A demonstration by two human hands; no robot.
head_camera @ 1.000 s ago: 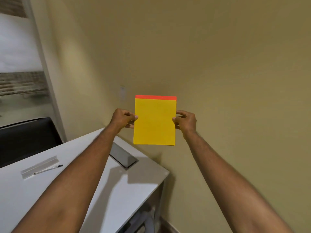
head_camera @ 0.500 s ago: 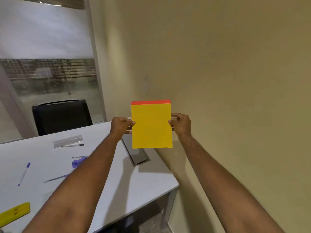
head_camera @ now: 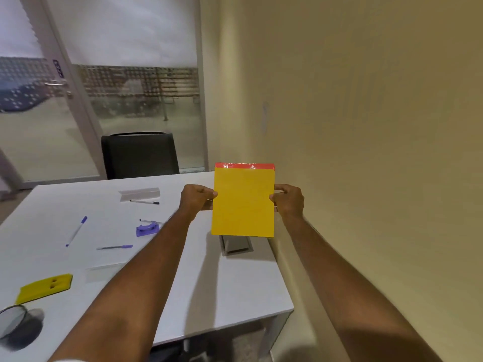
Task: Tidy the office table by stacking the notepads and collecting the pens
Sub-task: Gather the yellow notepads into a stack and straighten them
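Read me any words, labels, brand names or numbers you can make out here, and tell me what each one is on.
No text here can be read.
Small dark sign on the glass door frame: light characters, too blurred to read.
Yellow notepad held by the left hand and right hand: facing side blank.
Pens on the table: markings too small to read.

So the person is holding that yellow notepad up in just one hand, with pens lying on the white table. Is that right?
Not quite: both hands hold the yellow notepad, the left hand and right hand gripping opposite edges, as the head view shows. Pens do lie on the white table.
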